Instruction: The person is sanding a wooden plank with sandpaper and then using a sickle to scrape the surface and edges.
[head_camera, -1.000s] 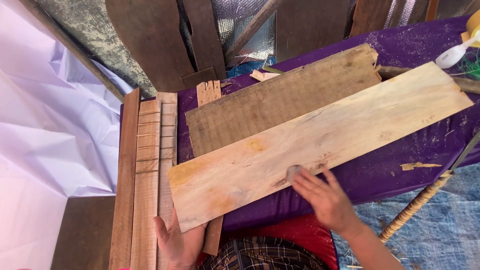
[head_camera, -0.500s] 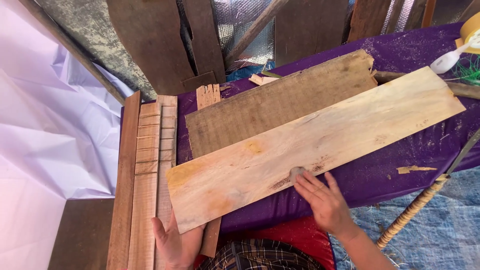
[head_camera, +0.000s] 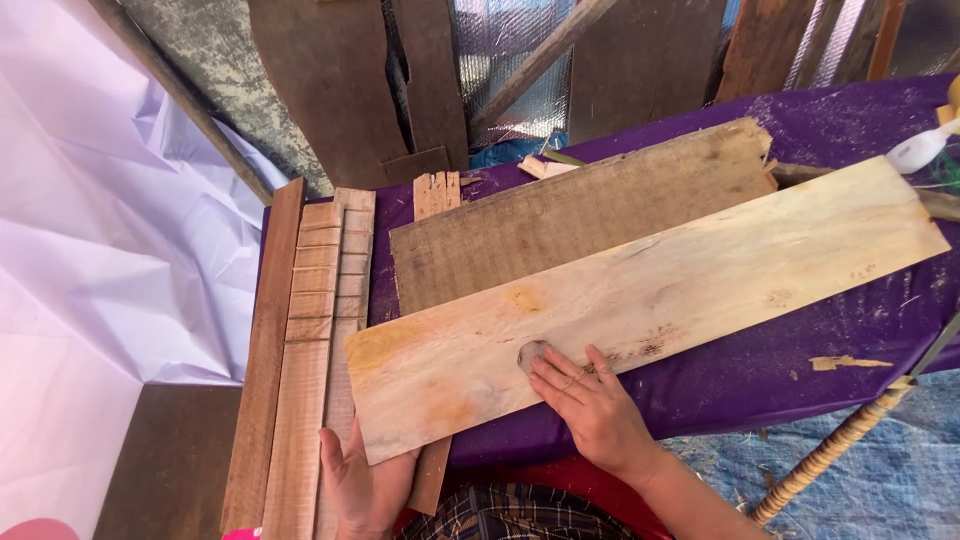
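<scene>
A single head-worn view is given, aimed steeply downward and forward from close above the long pale wooden plank (head_camera: 640, 310) laid on the purple-covered table (head_camera: 800, 350).

Right hand (head_camera: 592, 410) flat, palm down, fingers together and extended forward. Left hand (head_camera: 360, 482) low, thumb up, fingers curled under.
</scene>
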